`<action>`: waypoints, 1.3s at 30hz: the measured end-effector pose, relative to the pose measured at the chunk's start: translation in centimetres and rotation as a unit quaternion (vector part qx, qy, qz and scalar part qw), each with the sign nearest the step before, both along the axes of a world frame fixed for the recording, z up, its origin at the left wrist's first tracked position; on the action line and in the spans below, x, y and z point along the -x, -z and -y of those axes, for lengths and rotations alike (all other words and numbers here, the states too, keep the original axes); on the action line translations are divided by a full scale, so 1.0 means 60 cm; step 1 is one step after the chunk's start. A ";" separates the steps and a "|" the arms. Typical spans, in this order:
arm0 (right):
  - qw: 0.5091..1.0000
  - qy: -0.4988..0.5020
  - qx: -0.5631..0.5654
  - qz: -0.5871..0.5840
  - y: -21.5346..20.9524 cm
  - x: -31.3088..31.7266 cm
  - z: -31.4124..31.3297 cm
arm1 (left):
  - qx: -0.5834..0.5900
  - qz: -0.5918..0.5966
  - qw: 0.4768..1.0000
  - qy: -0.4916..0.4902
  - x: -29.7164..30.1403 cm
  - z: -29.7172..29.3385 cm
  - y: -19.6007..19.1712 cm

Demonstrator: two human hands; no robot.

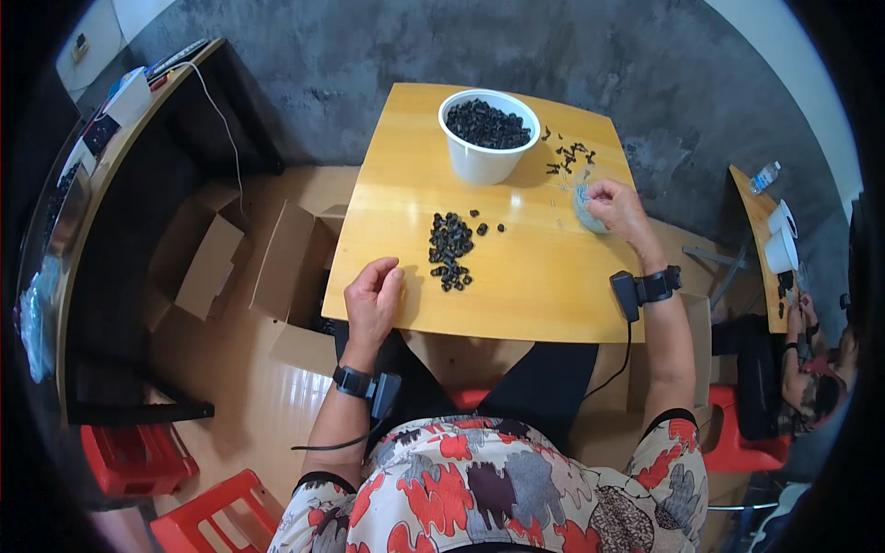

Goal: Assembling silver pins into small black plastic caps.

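At a wooden table (539,286), the right hand (624,212), fingers narrowed, apparently picks at a bag (586,216); the left hand (371,300) curls beside black pieces (450,241). Contents can't be told; precise fingertips seem needed next.

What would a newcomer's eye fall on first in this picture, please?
Probably the white bucket full of small black parts, at the far side of the yellow table. Next may come the loose black heap near the left hand, then the right hand at a bluish translucent thing by the table's right edge.
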State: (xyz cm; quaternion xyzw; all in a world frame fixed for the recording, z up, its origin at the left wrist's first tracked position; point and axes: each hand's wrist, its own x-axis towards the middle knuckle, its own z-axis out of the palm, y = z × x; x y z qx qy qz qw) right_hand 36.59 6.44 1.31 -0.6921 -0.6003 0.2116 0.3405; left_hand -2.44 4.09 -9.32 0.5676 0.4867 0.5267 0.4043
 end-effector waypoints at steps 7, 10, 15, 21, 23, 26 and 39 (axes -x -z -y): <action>0.992 -0.113 0.059 -0.006 0.081 0.070 0.044 | -0.003 0.004 1.000 0.006 -0.001 -0.002 0.004; 0.988 -0.110 0.091 -0.055 0.068 0.090 0.057 | -0.004 -0.001 1.000 0.007 0.002 0.001 0.002; 0.994 -0.083 0.063 -0.027 0.064 0.071 0.064 | 0.001 0.004 1.000 0.001 0.002 0.002 0.005; 0.999 -0.046 0.023 -0.010 0.076 0.039 0.069 | 0.013 0.016 1.000 -0.003 0.002 0.002 0.003; 0.999 -0.048 0.024 0.004 0.084 0.032 0.069 | 0.014 0.016 1.000 -0.002 0.002 -0.001 0.005; 0.997 -0.074 -0.024 0.028 0.086 0.034 0.081 | 0.015 0.029 0.999 0.001 -0.001 0.000 0.000; 0.973 0.037 -0.068 0.217 0.094 0.047 0.065 | 0.017 -0.001 1.000 0.003 0.004 0.003 0.003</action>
